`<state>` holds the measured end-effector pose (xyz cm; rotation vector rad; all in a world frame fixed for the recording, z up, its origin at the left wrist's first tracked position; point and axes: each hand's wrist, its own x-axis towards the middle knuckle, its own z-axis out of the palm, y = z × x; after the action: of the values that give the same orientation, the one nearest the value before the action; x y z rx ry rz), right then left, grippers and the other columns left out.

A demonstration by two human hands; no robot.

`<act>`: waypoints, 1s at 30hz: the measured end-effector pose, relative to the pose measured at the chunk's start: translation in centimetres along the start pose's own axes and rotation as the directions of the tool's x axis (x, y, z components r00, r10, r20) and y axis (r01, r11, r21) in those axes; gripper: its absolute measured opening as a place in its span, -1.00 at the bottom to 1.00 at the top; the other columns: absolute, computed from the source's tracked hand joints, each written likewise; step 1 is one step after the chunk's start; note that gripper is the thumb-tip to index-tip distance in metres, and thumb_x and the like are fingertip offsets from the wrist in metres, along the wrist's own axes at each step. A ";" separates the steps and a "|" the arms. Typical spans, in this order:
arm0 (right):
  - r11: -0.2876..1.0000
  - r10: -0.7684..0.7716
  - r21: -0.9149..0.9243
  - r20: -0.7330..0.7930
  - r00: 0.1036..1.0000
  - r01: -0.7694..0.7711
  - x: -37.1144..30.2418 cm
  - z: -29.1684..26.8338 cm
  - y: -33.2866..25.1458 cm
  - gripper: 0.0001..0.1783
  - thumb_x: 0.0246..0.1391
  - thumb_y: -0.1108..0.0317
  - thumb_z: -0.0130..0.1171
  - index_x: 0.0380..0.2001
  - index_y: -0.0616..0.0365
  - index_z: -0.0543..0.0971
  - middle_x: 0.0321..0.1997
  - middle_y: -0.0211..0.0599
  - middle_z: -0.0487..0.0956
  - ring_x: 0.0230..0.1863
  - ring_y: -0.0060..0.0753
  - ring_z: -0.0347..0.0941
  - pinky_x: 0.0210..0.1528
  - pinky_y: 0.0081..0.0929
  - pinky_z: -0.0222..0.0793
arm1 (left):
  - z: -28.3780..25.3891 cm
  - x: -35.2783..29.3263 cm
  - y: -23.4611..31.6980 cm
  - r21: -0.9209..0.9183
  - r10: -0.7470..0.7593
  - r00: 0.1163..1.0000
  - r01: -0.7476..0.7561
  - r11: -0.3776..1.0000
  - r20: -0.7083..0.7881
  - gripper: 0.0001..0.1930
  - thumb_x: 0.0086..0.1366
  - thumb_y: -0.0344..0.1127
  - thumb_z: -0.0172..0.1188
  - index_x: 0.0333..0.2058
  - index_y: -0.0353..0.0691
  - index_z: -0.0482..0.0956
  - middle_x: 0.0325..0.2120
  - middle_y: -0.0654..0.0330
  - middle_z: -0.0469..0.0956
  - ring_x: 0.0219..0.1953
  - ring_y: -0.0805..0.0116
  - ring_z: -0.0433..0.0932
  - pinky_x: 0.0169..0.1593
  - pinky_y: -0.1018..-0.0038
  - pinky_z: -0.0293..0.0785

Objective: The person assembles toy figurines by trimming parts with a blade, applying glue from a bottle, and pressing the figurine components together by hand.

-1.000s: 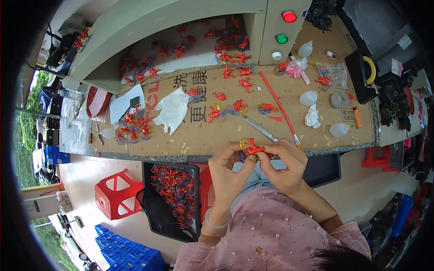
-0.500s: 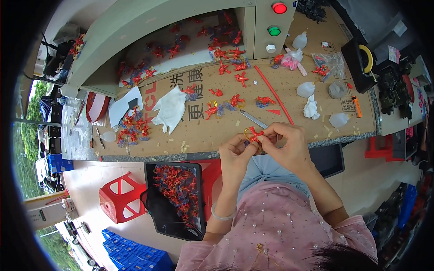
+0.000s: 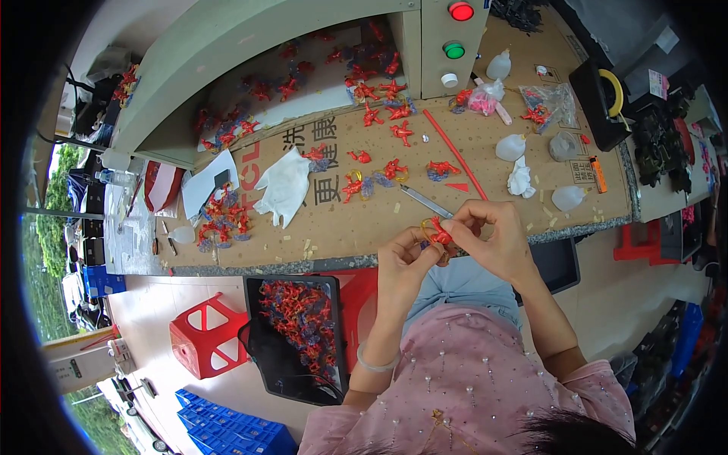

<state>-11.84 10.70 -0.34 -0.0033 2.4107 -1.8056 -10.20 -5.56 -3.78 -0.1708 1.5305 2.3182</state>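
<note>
Just in front of the table's near edge, both hands are closed around one small red figurine [image 3: 440, 233] with a yellow loop beside it. My left hand [image 3: 405, 271] pinches its lower part, which the fingers partly hide. On the other side, my right hand [image 3: 491, 241] grips it between thumb and fingers. Beyond my hands lies a silver knife-like tool [image 3: 426, 202]. More red figurines with bluish see-through parts, such as one red figurine [image 3: 395, 168], are spread on the cardboard [image 3: 341, 235] covering the table.
A white glove [image 3: 284, 186], a red stick [image 3: 453, 154] and several squeeze bottles, one bottle [image 3: 511, 147] included, lie on the cardboard. An arched grey machine [image 3: 250, 45] stands behind. Below left are a black bin [image 3: 292, 379] of figurines and a red stool [image 3: 205, 337].
Both hands have shifted slightly right with the figurine between them. The figurine looks a little turned, and my right fingers have changed their grip on it.
</note>
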 end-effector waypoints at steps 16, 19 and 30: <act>0.993 0.025 0.116 0.021 0.999 -0.027 0.2 -0.8 1.9 -0.82 0.13 0.40 0.19 -0.33 0.33 0.62 -0.38 -0.35 0.63 -0.36 -0.69 0.46 -0.28 -0.67 0.39 | 0.3 -0.9 0.7 0.112 0.065 0.997 -0.061 0.992 -0.031 -0.71 0.39 -0.35 0.01 -0.13 -0.55 0.50 -0.34 0.06 0.59 -0.31 0.43 0.58 -0.22 0.53 0.57; 0.993 0.038 0.112 0.025 0.999 -0.041 0.1 -1.0 1.7 -0.82 0.14 0.40 0.18 -0.32 0.34 0.62 -0.38 -0.33 0.63 -0.33 -0.67 0.47 -0.25 -0.66 0.39 | 0.4 -0.9 0.9 0.096 0.053 0.998 -0.051 0.994 -0.022 -0.67 0.42 -0.32 -0.03 -0.11 -0.57 0.49 -0.31 0.06 0.58 -0.30 0.41 0.58 -0.20 0.50 0.59; 0.979 0.071 0.187 0.045 0.997 -0.078 -0.3 -1.3 1.8 -0.81 0.14 0.41 0.19 -0.31 0.36 0.61 -0.35 -0.31 0.62 -0.31 -0.65 0.48 -0.24 -0.65 0.40 | 0.3 -0.9 1.1 -0.024 -0.042 0.999 0.043 0.999 0.032 -0.73 0.39 -0.37 0.00 -0.14 -0.54 0.50 -0.31 0.06 0.58 -0.30 0.38 0.59 -0.18 0.46 0.60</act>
<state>-11.58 12.51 -1.70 0.0694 2.1750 -1.9729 -9.73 -5.88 -2.41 -0.1702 1.4695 2.2967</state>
